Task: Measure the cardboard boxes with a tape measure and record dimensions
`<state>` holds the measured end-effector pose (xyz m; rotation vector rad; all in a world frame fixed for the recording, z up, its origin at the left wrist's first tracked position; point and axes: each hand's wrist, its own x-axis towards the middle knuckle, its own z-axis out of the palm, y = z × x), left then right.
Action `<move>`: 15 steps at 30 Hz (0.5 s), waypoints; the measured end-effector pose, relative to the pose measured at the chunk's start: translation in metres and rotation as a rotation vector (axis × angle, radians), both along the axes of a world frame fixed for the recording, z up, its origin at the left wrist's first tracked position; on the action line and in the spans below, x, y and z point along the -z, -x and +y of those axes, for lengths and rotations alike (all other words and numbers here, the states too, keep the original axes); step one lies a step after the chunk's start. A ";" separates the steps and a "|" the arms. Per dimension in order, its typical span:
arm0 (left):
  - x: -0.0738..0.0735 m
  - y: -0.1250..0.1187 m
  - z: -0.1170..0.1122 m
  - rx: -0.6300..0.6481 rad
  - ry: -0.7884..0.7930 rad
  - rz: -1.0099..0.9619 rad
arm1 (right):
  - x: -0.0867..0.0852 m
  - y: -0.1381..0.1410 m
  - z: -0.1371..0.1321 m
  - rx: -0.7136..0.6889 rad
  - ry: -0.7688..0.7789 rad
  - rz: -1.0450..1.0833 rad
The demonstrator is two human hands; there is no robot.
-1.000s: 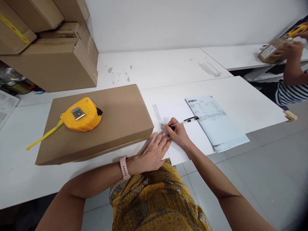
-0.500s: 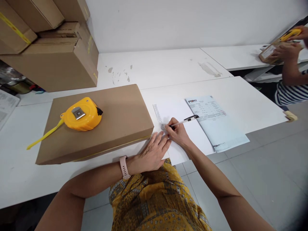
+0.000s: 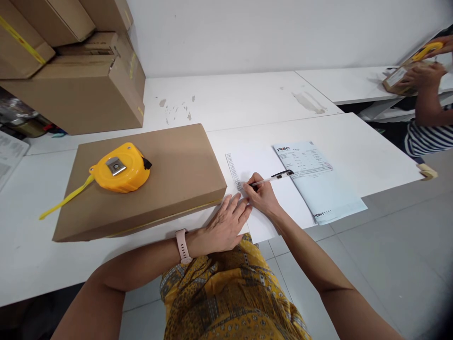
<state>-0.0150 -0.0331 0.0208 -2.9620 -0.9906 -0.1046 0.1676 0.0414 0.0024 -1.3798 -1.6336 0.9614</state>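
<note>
My right hand (image 3: 262, 194) is closed around a clear pen (image 3: 272, 178) with a black clip, its tip down at the left part of a white paper sheet (image 3: 251, 158). A column of small handwriting runs along the sheet's left edge. Flat and with fingers spread, my left hand (image 3: 228, 224) rests at the sheet's lower left, close to the box corner. The closed cardboard box (image 3: 177, 160) lies left of the paper. On top of it sits a yellow tape measure (image 3: 122, 167) with its yellow strap trailing left. A pale blue printed booklet (image 3: 314, 184) overlaps the sheet's right side.
Several cardboard boxes (image 3: 85, 94) are stacked at the back left. The white table (image 3: 240, 104) has peeled patches, with a wall behind it. At far right, another person's hands (image 3: 424, 75) hold a small box (image 3: 396, 80) and a yellow tool (image 3: 427, 50).
My hands, the pen and the paper stay almost in place. At far right, the other person's hands and small box have shifted slightly.
</note>
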 end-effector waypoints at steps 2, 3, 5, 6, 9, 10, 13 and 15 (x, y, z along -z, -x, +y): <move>-0.001 0.000 0.000 0.002 0.001 -0.003 | -0.001 0.000 0.000 0.000 0.004 -0.004; -0.001 0.000 0.000 0.003 0.002 -0.003 | -0.001 0.000 0.000 -0.002 0.009 -0.002; -0.001 0.000 0.000 0.003 0.005 -0.004 | -0.002 0.000 0.000 -0.005 0.021 0.003; -0.001 0.000 0.000 0.003 0.008 -0.005 | -0.002 0.000 0.000 -0.006 0.022 0.004; 0.000 0.000 0.000 0.004 0.019 -0.006 | -0.001 0.000 0.000 -0.005 0.016 -0.003; 0.000 0.000 0.000 0.005 0.022 -0.006 | -0.001 0.000 0.000 -0.003 0.015 -0.007; -0.001 0.000 0.000 0.006 0.024 -0.007 | -0.002 0.000 0.000 0.006 0.017 -0.007; 0.000 0.000 0.000 0.004 0.021 -0.009 | -0.003 0.000 -0.001 0.013 0.017 0.002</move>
